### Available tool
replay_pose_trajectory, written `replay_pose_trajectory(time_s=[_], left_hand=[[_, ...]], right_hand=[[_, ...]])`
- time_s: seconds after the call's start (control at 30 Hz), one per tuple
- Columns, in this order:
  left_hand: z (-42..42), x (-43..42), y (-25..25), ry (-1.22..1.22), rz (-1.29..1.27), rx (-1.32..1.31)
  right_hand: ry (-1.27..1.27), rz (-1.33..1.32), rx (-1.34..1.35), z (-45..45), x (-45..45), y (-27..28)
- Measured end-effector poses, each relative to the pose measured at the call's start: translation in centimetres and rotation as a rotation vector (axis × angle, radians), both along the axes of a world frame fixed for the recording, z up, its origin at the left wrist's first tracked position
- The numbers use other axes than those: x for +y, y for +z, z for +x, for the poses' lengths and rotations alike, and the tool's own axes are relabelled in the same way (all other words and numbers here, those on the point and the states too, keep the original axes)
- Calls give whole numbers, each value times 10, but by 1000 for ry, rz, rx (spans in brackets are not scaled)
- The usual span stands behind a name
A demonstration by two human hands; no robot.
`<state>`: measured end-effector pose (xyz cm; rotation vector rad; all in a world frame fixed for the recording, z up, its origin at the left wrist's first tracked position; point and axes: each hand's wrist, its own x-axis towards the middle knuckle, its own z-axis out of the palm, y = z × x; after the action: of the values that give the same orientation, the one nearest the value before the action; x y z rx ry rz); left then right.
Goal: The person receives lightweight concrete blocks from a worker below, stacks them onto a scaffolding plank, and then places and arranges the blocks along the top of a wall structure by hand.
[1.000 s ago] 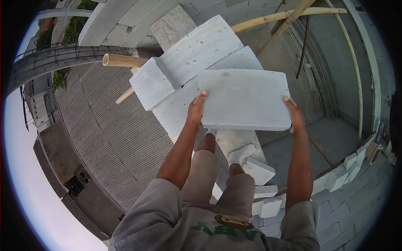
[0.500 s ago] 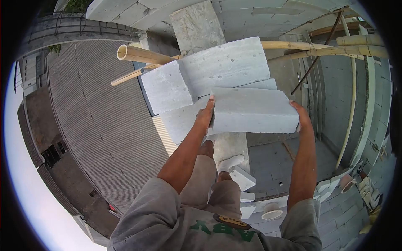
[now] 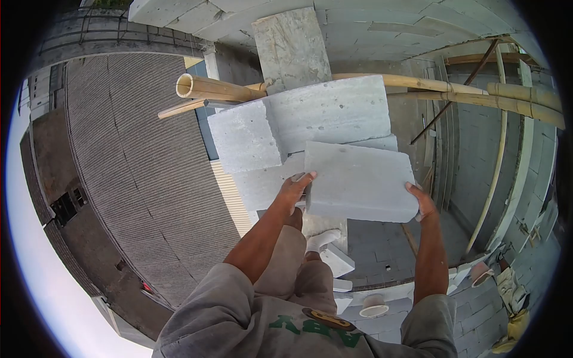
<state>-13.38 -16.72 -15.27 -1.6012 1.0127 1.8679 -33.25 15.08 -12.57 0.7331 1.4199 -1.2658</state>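
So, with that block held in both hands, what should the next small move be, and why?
Probably ease the held block gently toward the stacked blocks: the left hand and right hand grip its opposite ends, and its far edge overlaps them in view, though contact is unclear.

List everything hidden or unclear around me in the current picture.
All in the head view:
Held block: underside hidden by its own upper face.
Left hand: most fingertips hidden by the held block.
Block layer beneath: partly covered by the held block.
Yellow item, lower right: too small to identify, close to the dark picture edge.
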Motion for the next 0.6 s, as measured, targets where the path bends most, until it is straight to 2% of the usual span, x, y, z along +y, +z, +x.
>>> replay_pose_trajectory(time_s=[0.07,0.17,0.37,0.5,0.6], left_hand=[[12,-3,2,22,87,139],[-8,-11,7,74,-7,225],[-64,-39,-38,200,-241,464],[-84,-45,-41,79,-439,277],[-71,-34,-44,-10,-516,236]], right_hand=[[38,-61,137,-3,-6,-3],[11,-174,225,-21,-25,-11],[105,-167,317,-92,-92,-59],[272,-84,372,-100,-112,-70],[246,70,527,-83,-124,-74]])
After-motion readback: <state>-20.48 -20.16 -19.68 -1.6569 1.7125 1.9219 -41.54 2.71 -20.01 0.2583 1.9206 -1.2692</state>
